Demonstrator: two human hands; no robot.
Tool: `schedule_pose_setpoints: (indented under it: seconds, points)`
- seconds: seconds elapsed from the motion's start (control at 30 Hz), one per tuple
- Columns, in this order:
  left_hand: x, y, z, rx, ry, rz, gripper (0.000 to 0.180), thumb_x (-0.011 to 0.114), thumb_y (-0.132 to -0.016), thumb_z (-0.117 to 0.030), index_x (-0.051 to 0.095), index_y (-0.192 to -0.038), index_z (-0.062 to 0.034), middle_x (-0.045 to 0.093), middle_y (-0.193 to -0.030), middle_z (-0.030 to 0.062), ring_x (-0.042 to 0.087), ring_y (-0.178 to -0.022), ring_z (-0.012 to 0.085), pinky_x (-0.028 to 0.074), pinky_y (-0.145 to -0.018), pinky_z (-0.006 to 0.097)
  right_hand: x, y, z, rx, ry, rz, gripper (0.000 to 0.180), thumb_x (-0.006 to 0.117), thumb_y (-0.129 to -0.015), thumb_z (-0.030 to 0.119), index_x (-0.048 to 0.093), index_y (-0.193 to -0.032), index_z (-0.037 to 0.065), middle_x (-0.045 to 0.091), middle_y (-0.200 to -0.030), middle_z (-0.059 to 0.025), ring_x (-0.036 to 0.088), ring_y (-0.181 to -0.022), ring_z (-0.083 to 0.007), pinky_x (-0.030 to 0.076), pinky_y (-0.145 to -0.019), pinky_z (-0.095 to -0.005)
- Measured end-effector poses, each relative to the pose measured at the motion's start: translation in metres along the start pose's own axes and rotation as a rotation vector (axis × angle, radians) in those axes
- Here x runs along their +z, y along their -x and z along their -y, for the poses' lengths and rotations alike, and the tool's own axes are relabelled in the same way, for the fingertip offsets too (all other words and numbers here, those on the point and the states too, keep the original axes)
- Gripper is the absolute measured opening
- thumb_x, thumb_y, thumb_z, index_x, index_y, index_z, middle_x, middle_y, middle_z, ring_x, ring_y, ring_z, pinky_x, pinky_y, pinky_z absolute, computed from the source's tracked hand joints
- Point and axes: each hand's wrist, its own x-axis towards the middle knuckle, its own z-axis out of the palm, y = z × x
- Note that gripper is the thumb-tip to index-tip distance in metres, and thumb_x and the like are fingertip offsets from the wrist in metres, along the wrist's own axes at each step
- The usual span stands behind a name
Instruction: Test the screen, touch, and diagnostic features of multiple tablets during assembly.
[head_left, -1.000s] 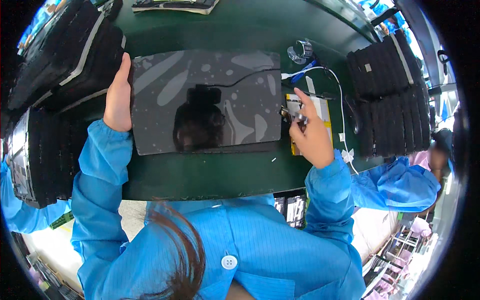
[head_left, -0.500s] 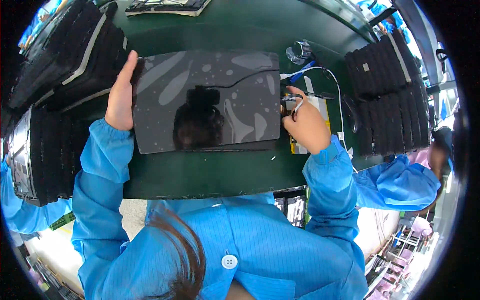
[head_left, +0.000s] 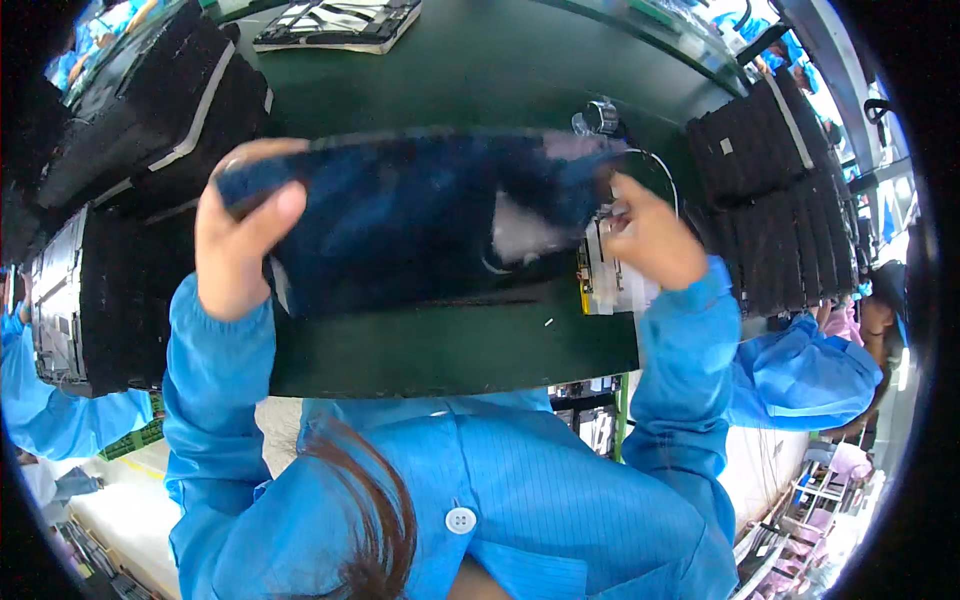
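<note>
A dark, glossy flat screen panel (head_left: 400, 225) is tilted up above the green table and smeared by motion, with light reflections across it. My left hand (head_left: 240, 235) grips its left end, thumb on the near face and fingers behind the upper edge. At the panel's upper right corner is my right hand (head_left: 655, 240), its fingers closed on that edge, though blur softens the detail. Just below the right hand lies a flat white piece with a yellow edge (head_left: 600, 285), partly covered. A thin white cable (head_left: 668, 172) curves beyond the right hand.
Stacks of black padded trays (head_left: 150, 110) stand at the left and more black trays (head_left: 770, 200) at the right. A clear tape roll (head_left: 598, 118) sits behind the right hand. At the back lies a flat device (head_left: 340, 22). Another person's blue sleeve (head_left: 805, 375) shows at right.
The panel has gone from lying nearly flat to being tilted up in my hands. My left hand moved from flat against its edge to a thumb-and-finger grip; my right hand shifted right.
</note>
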Motion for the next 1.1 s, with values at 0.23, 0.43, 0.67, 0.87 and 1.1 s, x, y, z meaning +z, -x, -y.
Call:
schedule_pose_setpoints:
  seconds: [0.23,0.43,0.67,0.87,1.1]
  points:
    - [0.015,0.018,-0.056,0.931,-0.275,0.817,0.020,0.061,-0.075,-0.008,0.062,-0.095,-0.0106,0.064,-0.092,0.0178,0.065,-0.080,0.0300,0.053,-0.071,0.039,-0.030,-0.059,-0.079,-0.234,0.162,-0.211,0.035,0.053,-0.074,-0.003,0.059,-0.108,0.005,0.056,-0.093,-0.0147,0.056,-0.080,-0.0263,0.047,-0.075,-0.0338]
    - [0.014,0.003,-0.049,1.145,-0.582,0.742,0.029,0.066,-0.073,-0.014,0.063,-0.100,-0.0221,0.063,-0.101,0.0138,0.063,-0.093,0.0297,0.047,-0.085,0.045,-0.017,-0.108,-0.121,-0.479,0.440,-0.049,0.022,0.056,-0.070,-0.004,0.064,-0.089,0.002,0.059,-0.090,-0.0163,0.055,-0.091,-0.0353,0.045,-0.080,-0.0421]
    - [0.002,-0.006,-0.011,1.103,-0.789,0.878,0.033,0.060,-0.077,-0.015,0.061,-0.110,-0.0229,0.060,-0.112,0.0093,0.052,-0.111,0.0303,0.037,-0.096,0.052,-0.022,-0.106,-0.113,-0.418,0.457,-0.041,0.021,0.063,-0.067,0.001,0.060,-0.087,0.004,0.057,-0.091,-0.0155,0.054,-0.089,-0.0351,0.044,-0.077,-0.0419]
    - [-0.014,0.004,-0.001,1.129,-0.975,0.747,0.038,0.062,-0.073,-0.015,0.062,-0.109,-0.0273,0.058,-0.114,0.0055,0.053,-0.110,0.0259,0.038,-0.098,0.047,-0.039,-0.090,-0.088,-0.327,0.428,-0.126,0.020,0.062,-0.066,0.000,0.048,-0.079,0.004,0.050,-0.080,-0.0148,0.052,-0.079,-0.0332,0.043,-0.068,-0.0390]
    - [-0.021,0.018,0.005,0.674,-1.473,0.663,0.035,0.052,-0.077,-0.007,0.059,-0.111,-0.0123,0.053,-0.122,0.0084,0.046,-0.119,0.0289,0.033,-0.102,0.050,-0.030,-0.033,-0.043,-0.124,-0.693,-0.371,0.009,0.053,-0.080,0.011,0.050,-0.079,0.002,0.050,-0.072,-0.0064,0.051,-0.060,-0.0162,0.041,-0.057,-0.0287]
